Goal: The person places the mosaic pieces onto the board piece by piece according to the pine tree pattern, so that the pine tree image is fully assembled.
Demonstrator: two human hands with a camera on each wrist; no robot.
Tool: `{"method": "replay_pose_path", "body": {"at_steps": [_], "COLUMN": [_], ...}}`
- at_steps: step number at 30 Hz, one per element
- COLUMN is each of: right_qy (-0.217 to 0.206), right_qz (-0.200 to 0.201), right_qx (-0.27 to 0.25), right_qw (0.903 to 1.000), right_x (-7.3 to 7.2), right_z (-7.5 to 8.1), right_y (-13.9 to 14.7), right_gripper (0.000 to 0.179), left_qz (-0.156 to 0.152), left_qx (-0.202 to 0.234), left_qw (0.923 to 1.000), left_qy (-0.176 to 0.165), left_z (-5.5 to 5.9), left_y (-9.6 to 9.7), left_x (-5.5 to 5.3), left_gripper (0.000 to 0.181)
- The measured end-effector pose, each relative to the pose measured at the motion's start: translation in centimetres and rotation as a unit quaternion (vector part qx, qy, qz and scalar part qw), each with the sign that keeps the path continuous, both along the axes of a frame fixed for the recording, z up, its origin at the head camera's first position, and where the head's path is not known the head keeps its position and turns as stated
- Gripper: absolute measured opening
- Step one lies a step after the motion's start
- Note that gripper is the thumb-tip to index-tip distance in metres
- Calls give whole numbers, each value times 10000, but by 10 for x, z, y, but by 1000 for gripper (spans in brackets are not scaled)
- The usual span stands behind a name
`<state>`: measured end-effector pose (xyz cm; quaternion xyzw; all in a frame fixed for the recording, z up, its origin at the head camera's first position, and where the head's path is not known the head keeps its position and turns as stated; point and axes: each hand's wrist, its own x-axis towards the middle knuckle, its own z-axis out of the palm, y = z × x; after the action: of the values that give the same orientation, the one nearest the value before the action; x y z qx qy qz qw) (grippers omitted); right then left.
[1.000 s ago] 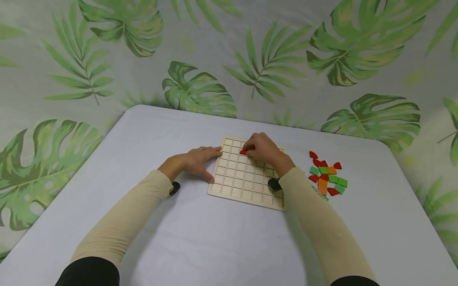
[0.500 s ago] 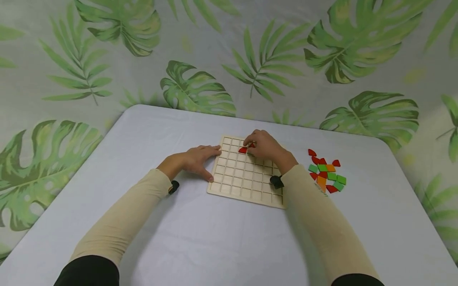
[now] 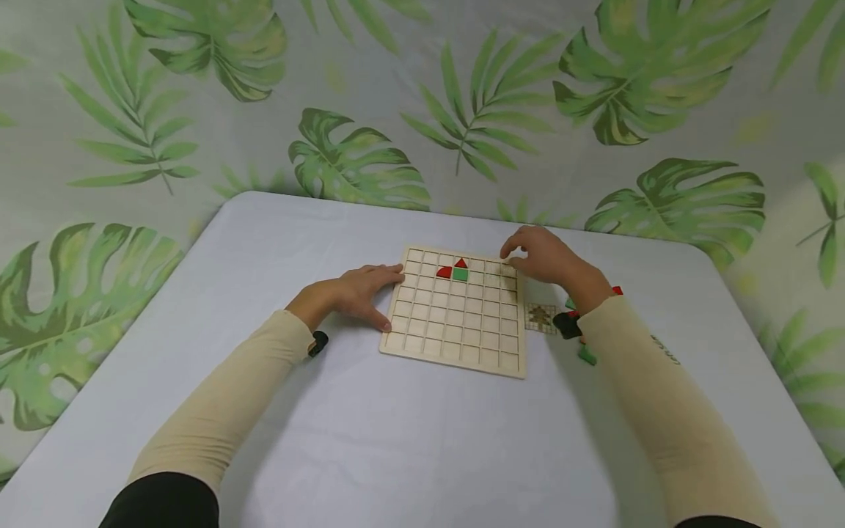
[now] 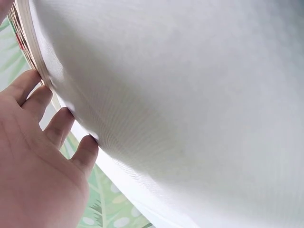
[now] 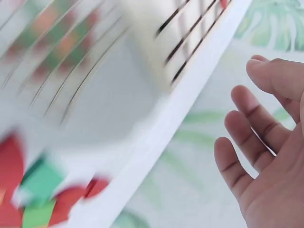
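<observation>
A wooden grid board (image 3: 455, 315) lies on the white table. Near its top edge sit a red triangle tile (image 3: 461, 263), a green square tile (image 3: 460, 274) and a red rounded tile (image 3: 444, 272). My left hand (image 3: 359, 293) touches the board's left edge with spread fingers and thumb; in the left wrist view its fingertips (image 4: 61, 116) rest along that edge. My right hand (image 3: 544, 255) is above the board's upper right corner. In the right wrist view its fingers (image 5: 247, 128) are loosely bent and nothing is between them.
A small pattern card (image 3: 542, 318) lies right of the board. Loose red and green tiles (image 5: 42, 180) are on the table beyond it, mostly hidden by the right forearm in the head view. A leaf-print cloth (image 3: 356, 161) hangs behind the table.
My right hand has let go of a tile at the board's top rows and moved right, uncovering the red triangle and green square. My left hand stays at the board's edge.
</observation>
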<state>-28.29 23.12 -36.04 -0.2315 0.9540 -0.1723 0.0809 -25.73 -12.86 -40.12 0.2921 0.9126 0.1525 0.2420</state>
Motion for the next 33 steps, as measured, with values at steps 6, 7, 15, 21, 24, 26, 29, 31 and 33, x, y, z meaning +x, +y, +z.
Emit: {"method": "replay_pose_path", "body": {"at_steps": [6, 7, 15, 21, 24, 26, 29, 31, 33], "right_qy": [-111, -137, -565, -556, -442, -324, -172, -113, -79], "right_qz": [-497, -568, -1122, -1236, -1085, -949, -816, -791, -772], "right_qx": [279, 309, 408, 443, 654, 790, 816, 812, 806], "right_qw": [9983, 9978, 9912, 9898, 9910, 9918, 9932, 9935, 9937], "right_x": [5, 6, 21, 21, 20, 19, 19, 19, 19], "right_z": [-3, -6, -19, -26, -30, -32, -34, -35, -36], "right_y": [57, 66, 108, 108, 107, 106, 106, 106, 105], "right_gripper": [25, 25, 31, 30, 29, 29, 29, 30, 30], "left_qz": [22, 17, 17, 6, 0, -4, 13, 17, 27], "left_qx": [29, 30, 123, 178, 156, 147, 152, 153, 149], "left_qw": [10000, 10000, 9999, 9998, 9999, 9999, 9999, 9999, 9999], "left_qy": [-10, -1, 43, 6, 2, -11, -36, -41, -52], "left_z": [0, -1, 3, -1, -2, -2, 0, 0, 1], "left_y": [-1, -1, -4, -4, -3, -2, -2, -2, -3], "left_x": [-1, -1, -1, -2, -2, -2, -1, 0, 0], "left_gripper": [97, 98, 98, 97, 98, 98, 98, 98, 98]}}
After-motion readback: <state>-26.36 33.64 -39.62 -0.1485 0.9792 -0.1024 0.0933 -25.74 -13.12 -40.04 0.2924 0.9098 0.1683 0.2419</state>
